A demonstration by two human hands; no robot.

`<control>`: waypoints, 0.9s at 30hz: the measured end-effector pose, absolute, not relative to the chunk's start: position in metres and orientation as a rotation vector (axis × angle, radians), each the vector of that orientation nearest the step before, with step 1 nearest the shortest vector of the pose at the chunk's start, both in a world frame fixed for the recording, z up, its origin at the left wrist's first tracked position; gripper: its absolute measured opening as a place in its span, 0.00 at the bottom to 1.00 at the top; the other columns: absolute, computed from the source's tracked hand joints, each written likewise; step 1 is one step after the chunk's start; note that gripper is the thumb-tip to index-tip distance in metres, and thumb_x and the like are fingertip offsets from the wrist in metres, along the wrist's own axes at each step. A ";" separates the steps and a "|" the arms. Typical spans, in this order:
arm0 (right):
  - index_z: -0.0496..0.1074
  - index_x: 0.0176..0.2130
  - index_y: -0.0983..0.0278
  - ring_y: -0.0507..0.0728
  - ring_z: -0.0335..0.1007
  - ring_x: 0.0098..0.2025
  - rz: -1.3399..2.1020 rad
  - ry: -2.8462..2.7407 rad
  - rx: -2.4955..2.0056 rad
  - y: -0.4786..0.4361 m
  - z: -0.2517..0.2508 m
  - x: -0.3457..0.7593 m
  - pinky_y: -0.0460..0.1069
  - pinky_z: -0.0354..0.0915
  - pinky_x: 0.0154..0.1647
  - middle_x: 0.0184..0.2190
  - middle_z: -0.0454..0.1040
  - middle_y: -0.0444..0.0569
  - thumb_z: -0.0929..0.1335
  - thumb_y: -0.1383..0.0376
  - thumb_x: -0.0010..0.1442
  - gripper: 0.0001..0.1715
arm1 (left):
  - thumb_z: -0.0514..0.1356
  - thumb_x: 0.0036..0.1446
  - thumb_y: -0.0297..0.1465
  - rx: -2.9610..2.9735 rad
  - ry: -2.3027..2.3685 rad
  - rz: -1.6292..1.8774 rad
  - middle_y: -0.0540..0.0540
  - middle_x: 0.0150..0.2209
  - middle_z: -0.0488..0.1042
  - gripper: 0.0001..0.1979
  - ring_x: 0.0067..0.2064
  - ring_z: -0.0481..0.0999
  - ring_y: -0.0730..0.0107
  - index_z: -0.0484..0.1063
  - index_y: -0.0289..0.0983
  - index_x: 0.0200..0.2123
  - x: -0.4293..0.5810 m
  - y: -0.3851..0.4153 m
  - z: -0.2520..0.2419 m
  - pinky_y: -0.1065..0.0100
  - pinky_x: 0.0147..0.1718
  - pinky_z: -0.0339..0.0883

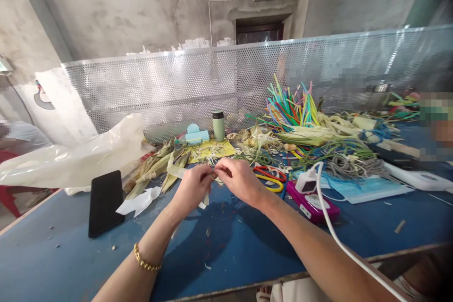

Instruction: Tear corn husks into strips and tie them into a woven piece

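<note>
My left hand (193, 188) and my right hand (238, 180) meet above the blue table (230, 240), fingertips pinched together on a thin pale leaf strip (204, 200) that hangs down from between them. A gold bracelet (145, 260) circles my left wrist. Dried green-yellow leaves (159, 165) lie just behind my left hand. Red and yellow scissors (271, 178) rest right of my right hand.
A black phone (105, 201) lies at left beside a large plastic sheet (74, 155). A pink power bank (311, 203) with white cable (329, 226), a green flask (218, 125), colourful straws (290, 104), and cord bundles (339, 155) crowd the right. A perforated metal screen (198, 85) backs the table.
</note>
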State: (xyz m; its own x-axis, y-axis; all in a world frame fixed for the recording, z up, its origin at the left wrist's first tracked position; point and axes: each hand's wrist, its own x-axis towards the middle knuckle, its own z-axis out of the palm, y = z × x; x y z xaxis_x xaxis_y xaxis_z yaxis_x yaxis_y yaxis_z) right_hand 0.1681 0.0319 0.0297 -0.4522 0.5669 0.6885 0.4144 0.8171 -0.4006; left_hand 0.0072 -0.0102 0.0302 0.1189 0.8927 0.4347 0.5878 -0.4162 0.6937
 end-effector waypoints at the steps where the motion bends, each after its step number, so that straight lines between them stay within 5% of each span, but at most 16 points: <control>1: 0.69 0.30 0.65 0.50 0.64 0.26 0.210 -2.107 -0.730 0.032 0.030 0.168 0.45 0.56 0.28 0.25 0.72 0.44 0.67 0.72 0.61 0.06 | 0.54 0.57 0.30 2.003 1.412 1.212 0.51 0.18 0.69 0.09 0.22 0.66 0.73 0.71 0.36 0.27 0.007 -0.010 0.030 0.72 0.24 0.55; 10: 0.70 0.31 0.65 0.50 0.64 0.27 0.220 -2.124 -0.681 0.029 0.033 0.170 0.45 0.58 0.30 0.25 0.71 0.44 0.65 0.69 0.64 0.09 | 0.58 0.56 0.34 1.781 1.279 1.316 0.51 0.18 0.72 0.08 0.22 0.67 0.73 0.72 0.34 0.32 0.002 -0.005 0.028 0.72 0.24 0.57; 17: 0.75 0.43 0.65 0.54 0.70 0.41 0.198 -2.084 -0.466 0.037 0.034 0.172 0.48 0.64 0.43 0.40 0.73 0.52 0.61 0.71 0.67 0.13 | 0.54 0.50 0.23 1.840 1.226 1.298 0.52 0.18 0.72 0.05 0.21 0.70 0.73 0.69 0.36 0.30 0.007 -0.007 0.029 0.72 0.25 0.60; 27: 0.77 0.37 0.65 0.51 0.67 0.31 0.283 -2.099 -0.591 0.034 0.032 0.168 0.46 0.62 0.34 0.28 0.72 0.46 0.64 0.77 0.61 0.13 | 0.52 0.55 0.24 2.012 1.465 1.412 0.57 0.17 0.69 0.08 0.20 0.71 0.75 0.69 0.39 0.35 0.014 -0.014 0.026 0.73 0.26 0.62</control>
State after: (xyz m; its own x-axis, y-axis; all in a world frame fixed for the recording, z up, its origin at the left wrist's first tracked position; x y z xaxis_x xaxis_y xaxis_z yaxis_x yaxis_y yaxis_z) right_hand 0.1683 0.0335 0.0320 -0.4727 0.5114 0.7177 0.3031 0.8590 -0.4125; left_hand 0.0145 -0.0138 0.0264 0.0084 0.8421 0.5392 0.5698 -0.4471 0.6894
